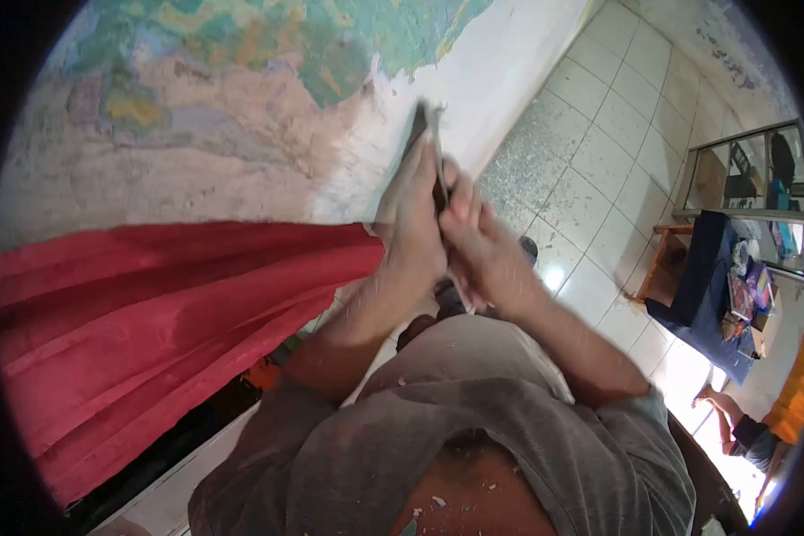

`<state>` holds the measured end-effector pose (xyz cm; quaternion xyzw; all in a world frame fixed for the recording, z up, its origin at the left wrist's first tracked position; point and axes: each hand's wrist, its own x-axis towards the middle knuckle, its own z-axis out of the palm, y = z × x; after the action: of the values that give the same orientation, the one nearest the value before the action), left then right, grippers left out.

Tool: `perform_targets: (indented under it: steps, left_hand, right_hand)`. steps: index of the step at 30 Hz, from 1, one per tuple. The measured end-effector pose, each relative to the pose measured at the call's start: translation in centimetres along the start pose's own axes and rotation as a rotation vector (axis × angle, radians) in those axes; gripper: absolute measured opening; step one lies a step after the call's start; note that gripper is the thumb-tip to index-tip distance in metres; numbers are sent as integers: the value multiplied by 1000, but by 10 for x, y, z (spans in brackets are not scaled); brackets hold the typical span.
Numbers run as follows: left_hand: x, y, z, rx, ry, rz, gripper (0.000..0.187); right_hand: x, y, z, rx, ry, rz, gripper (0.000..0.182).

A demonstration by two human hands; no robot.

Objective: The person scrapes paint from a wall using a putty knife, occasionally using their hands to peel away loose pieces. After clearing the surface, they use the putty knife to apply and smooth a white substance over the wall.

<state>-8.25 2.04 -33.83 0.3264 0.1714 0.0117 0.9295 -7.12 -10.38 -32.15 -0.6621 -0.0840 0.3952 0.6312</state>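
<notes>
A flat, thin-bladed scraper, blurred by motion, points away from me near the wall's edge. Along its left side my left hand is closed on it, the fingers stretching toward its far end. My right hand grips it from the right with curled fingers, close beside the left. Both hands are smeared and dusty, so the handle is hidden. Just ahead is the wall, with peeling green and yellow paint, bare pinkish plaster and a white patch at the right.
A red cloth hangs along the wall at left. Paint flakes litter the tiled floor. At right stand a chair with a dark cover, a heap of packets and a glass-fronted cabinet. Another person's limb shows far right.
</notes>
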Motion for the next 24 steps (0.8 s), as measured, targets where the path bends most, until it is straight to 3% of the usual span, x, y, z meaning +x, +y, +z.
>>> perform_targets:
  steps: [1,5,7,9,11,14,19,21,24]
  left_hand:
    - [16,2,-1,-23,43,-21,45]
    - [26,-1,29,-4,5,-13,45]
    - [2,-15,17,-55,-5,-24,48]
    - [0,-4,16,63,42,36,51]
    - [17,-4,10,59,56,26,51]
    - [29,-8,16,49,28,42,52]
    - [-14,-11,7,53,-57,75,52]
    - [-28,-10,-12,52,-51,48,52]
    - [-44,-6,-26,-58,-84,-2,50]
  right_hand:
    - [10,-15,-7,4,-47,107,55]
    - [13,-15,-28,-10,-10,-3,56]
    - [-11,-19,-22,-58,-45,164,57]
    - [2,-3,-17,-4,-113,-21,55]
    - [16,-8,-21,59,-83,75,52]
    - [15,-8,-28,118,-86,53,47]
    - [-15,-5,-6,187,-135,113,44]
    - [-21,5,14,385,-130,131,40]
    - [-27,27,34,382,-153,71,37]
